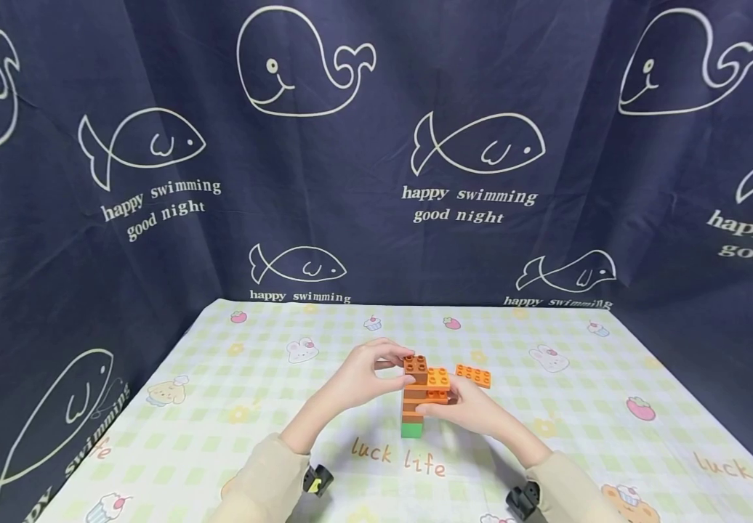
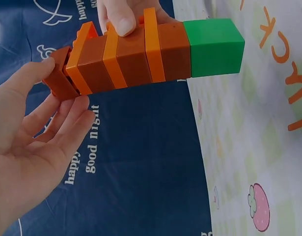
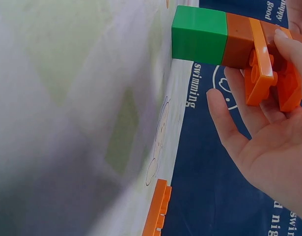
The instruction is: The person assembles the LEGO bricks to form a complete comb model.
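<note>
A tower of toy building bricks stands on the table, with a green brick [image 1: 412,427] at its foot. Above it brown bricks alternate with thin orange plates [image 3: 261,61] that jut out to the right. My left hand [image 1: 366,374] pinches the topmost brown brick [image 2: 61,73] between thumb and fingers. That brick sits slightly tilted on the uppermost orange plate [image 2: 81,64], a thin gap showing along one side. Around the tower's middle, my right hand [image 1: 468,407] grips the stack, its thumb on a brown brick [image 2: 136,56] and fingers behind.
A loose orange plate [image 1: 473,375] with studs up lies on the table just behind the right hand. The table has a checked, printed cloth [image 1: 219,436]. Dark blue curtains [image 1: 376,160] with white whale and fish drawings hang behind and at both sides.
</note>
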### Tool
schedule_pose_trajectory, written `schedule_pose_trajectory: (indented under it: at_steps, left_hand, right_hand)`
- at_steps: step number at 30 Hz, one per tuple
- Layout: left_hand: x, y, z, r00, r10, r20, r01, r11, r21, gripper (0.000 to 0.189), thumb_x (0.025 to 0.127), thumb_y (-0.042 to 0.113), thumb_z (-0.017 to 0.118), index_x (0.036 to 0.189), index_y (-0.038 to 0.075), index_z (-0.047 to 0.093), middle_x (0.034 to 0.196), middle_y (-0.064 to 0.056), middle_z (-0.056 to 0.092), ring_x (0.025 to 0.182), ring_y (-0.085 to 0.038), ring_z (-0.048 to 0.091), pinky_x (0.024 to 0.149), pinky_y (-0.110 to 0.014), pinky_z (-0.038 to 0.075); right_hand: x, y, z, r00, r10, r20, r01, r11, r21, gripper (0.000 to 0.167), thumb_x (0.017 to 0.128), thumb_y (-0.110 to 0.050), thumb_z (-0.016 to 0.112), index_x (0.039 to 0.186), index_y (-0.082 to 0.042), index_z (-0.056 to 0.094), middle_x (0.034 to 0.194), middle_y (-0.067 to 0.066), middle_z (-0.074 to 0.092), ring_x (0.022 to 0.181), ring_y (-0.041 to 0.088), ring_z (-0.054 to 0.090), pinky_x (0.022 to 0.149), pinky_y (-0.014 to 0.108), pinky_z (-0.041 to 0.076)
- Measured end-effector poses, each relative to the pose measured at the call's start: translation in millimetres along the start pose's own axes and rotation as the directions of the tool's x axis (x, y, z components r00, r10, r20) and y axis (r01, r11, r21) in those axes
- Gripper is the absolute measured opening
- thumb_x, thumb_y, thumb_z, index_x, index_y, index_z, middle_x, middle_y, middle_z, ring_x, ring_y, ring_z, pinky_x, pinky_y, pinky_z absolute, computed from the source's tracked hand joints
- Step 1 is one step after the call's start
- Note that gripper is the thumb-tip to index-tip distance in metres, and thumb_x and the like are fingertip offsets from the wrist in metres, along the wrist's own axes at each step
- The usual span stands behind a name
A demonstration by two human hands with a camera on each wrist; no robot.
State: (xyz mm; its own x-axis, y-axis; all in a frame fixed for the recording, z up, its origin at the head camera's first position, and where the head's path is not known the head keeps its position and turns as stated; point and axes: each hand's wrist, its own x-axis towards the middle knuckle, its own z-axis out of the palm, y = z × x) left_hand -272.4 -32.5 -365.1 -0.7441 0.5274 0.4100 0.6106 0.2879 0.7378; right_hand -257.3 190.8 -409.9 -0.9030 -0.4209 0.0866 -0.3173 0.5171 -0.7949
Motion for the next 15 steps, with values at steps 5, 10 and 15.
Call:
schedule_pose_trajectory:
  at_steps: [5,10,15]
  left_hand:
    - [-0.2,0.5,4.3,0.999,0.002,-0.041,-0.002,1.000,0.004,0.032,0.081,0.021,0.074,0.110,0.008,0.066,0.105,-0.004,0.065,0.092,-0.017,0.062,0.089,-0.024,0.053]
    - [-1.0,2.3,6.3,0.998,-0.012,-0.061,0.012,1.000,-0.008,0.030,0.081,0.018,0.074,0.108,0.008,0.066,0.102,-0.003,0.065,0.090,-0.016,0.061,0.089,-0.021,0.053]
    - [0.1,2.7,6.4,0.998,0.006,-0.054,-0.006,1.000,0.004,0.029,0.081,0.017,0.074,0.107,0.008,0.067,0.100,-0.003,0.064,0.090,-0.015,0.061,0.089,-0.020,0.053]
  right_hand:
    - [-0.6,1.1,0.3,1.000,-0.023,0.002,0.023,1.000,0.001,0.045,0.084,-0.037,0.069,0.120,-0.013,0.058,0.103,-0.001,0.069,0.084,0.007,0.059,0.073,0.022,0.049]
    - [-1.7,0.2,0.6,0.999,-0.043,0.010,0.043,0.999,0.026,0.045,0.084,-0.034,0.069,0.121,-0.011,0.057,0.105,0.001,0.069,0.089,0.007,0.061,0.076,0.021,0.050]
    - [-2.2,-0.8,0.5,0.999,-0.051,-0.001,0.051,0.998,0.024,0.044,0.084,-0.034,0.069,0.120,-0.012,0.058,0.103,0.000,0.069,0.088,0.006,0.061,0.077,0.021,0.050]
